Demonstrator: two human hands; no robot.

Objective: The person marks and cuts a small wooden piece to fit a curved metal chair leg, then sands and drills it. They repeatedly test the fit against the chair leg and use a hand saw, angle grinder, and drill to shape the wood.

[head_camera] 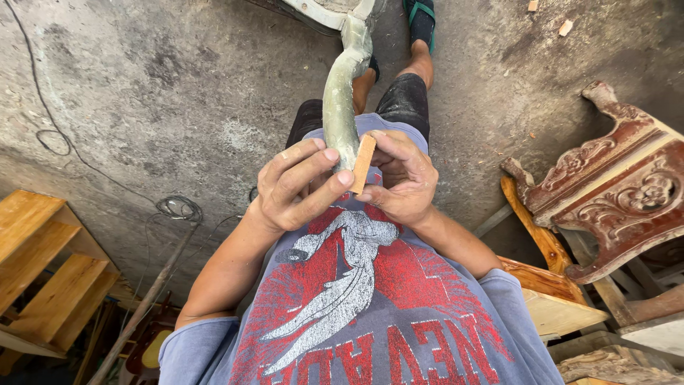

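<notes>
Orange-brown, flat and narrow, the orange-brown strip [363, 162] stands on edge between our two hands, pressed against the lower end of the curved leg [340, 100]. Our right hand [402, 178] is curled closed on the strip from the right, thumb on top and fingers folded under it. Our left hand [296, 182] is closed around the end of the leg from the other side, thumb below and fingers above, with the fingertips [343, 177] touching the strip's near edge. Whether the left hand also pinches the strip we cannot tell.

The leg is a dull grey-green. It rises away from our hands in a gentle bend, passes over our knees and joins a pale frame [320, 11] at the top edge of the view. We hold all of it in front of our chest, above the grey printed shirt [370, 321].

Beyond our dark shorts, one foot in a sandal [421, 18] rests on the stained concrete floor [178, 85]. To the right stands a carved reddish-brown furniture piece [613, 178] with scrollwork, and plain wooden parts [556, 299] lie beside it. To the left are a light wooden shelf [43, 264], a coil of thin cable [178, 208] on the floor and a long stick [142, 306] leaning nearby.
</notes>
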